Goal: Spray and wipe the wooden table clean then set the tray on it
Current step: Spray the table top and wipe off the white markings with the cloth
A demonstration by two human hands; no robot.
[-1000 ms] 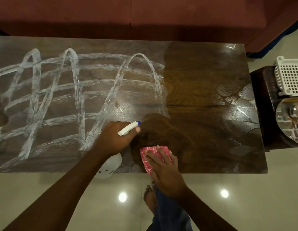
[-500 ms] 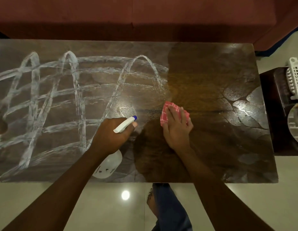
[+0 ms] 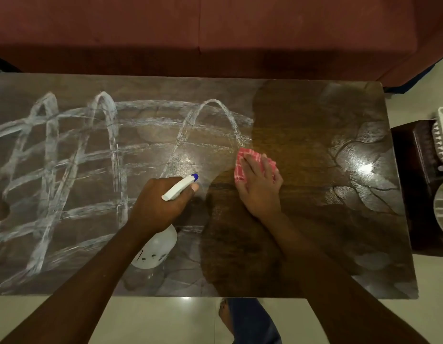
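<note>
The left hand (image 3: pixel 160 207) is holding the spray bottle (image 3: pixel 178 188) over the counter (image 3: pixel 302 115). Its fingers are curling tight around the bottle's neck, and one finger is lying along the white top near the blue tip. The bottle's round white body is hanging under the wrist. The right hand (image 3: pixel 261 188) is pressing a pink checked cloth (image 3: pixel 241 162) flat on the counter, with its fingers straight and a little spread over the cloth. The cloth is lying near the middle of the counter, right at the edge of the white marks (image 3: pixel 111 145). These chalky lines are crossing all over the left part of the counter, while the right part is looking dark brown and shiny. A small dark side table (image 3: pixel 414 184) is standing just beside the counter on the right. A white basket (image 3: pixel 442 137) and the round tray (image 3: pixel 442 214) are sitting on it, both cut off by the picture's edge. A red sofa (image 3: pixel 215 33) is standing behind the counter. A bare foot (image 3: pixel 225 316) is resting on the pale floor (image 3: pixel 165 319).
</note>
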